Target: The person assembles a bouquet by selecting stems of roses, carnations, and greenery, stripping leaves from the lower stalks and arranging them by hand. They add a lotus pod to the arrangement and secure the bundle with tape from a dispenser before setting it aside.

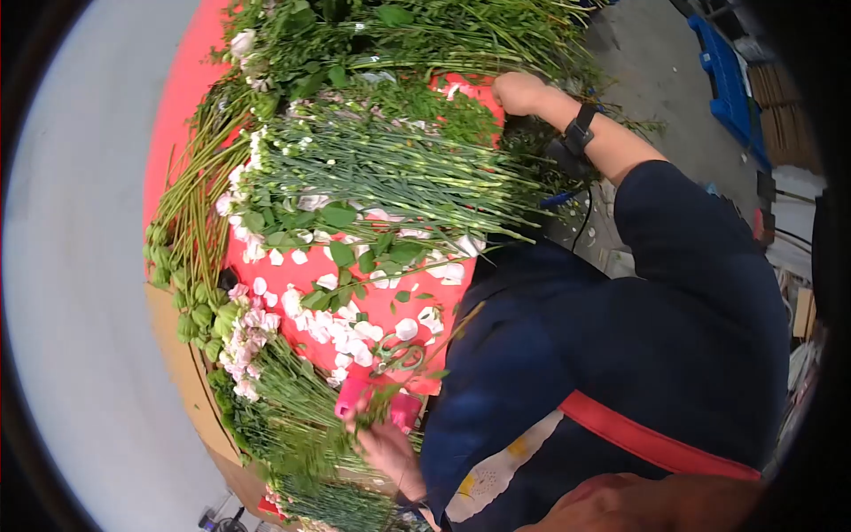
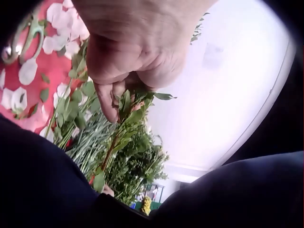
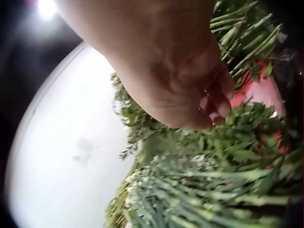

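Observation:
At the lower middle of the head view, my left hand (image 1: 390, 452) grips a leafy sprig (image 1: 377, 408); the left wrist view shows curled fingers round its stem (image 2: 110, 151). Just beyond this hand in the head view lies a bright pink object (image 1: 353, 397), with green-handled scissors (image 1: 403, 357) near it. My right hand (image 1: 521, 94) is at the upper edge of the red surface (image 1: 372, 306), beside leafy greens (image 1: 468, 120). The right wrist view shows its fingers (image 3: 216, 104) curled over the greens, with nothing visible in them.
A wide bundle of green stems with small white buds (image 1: 399, 177) crosses the red surface. White petals (image 1: 332, 330) lie scattered below it. Green pods (image 1: 197, 319) and pale pink flowers (image 1: 248, 341) line the far side. A blue pallet (image 1: 731, 97) stands on the floor.

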A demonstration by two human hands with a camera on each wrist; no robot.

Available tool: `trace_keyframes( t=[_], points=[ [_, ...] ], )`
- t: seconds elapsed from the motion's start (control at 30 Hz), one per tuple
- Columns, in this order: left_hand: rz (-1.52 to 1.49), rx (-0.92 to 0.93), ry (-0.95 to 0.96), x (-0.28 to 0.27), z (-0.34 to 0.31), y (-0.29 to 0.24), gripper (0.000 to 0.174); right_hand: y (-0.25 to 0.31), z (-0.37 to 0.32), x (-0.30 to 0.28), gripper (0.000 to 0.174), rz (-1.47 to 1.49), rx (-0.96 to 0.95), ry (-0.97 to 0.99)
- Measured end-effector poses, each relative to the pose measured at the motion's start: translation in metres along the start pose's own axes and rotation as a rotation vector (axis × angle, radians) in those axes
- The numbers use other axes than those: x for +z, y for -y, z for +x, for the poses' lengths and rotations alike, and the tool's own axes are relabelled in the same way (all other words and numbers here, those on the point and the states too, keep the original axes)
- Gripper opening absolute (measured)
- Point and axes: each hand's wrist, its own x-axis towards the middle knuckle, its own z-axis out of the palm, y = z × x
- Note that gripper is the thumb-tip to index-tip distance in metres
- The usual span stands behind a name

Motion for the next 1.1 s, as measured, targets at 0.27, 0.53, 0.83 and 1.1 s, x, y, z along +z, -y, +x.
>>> trace_keyframes(
  t=[0.27,0.53,0.83,1.1],
  points=[
    [0.249,0.041,-0.340,-0.086,-0.079,0.025,0.025,-0.017,-0.019,0.043,0.028,-0.009,0.006,0.223],
    [0.032,-0.049,-0.513,-0.154,-0.103,0.013,0.022,-0.079,-0.022,0.125,0.018,0.215,-0.224,-0.034],
    [-0.142,-0.042,-0.812,-0.179,-0.159,-0.021,0.023,-0.142,-0.037,0.099,0.012,0.009,0.399,0.003],
    [-0.037,-0.001,-0.824,-0.100,-0.120,0.019,0.035,-0.076,-0.029,0.036,0.010,-0.078,0.232,0.181]
  ],
)
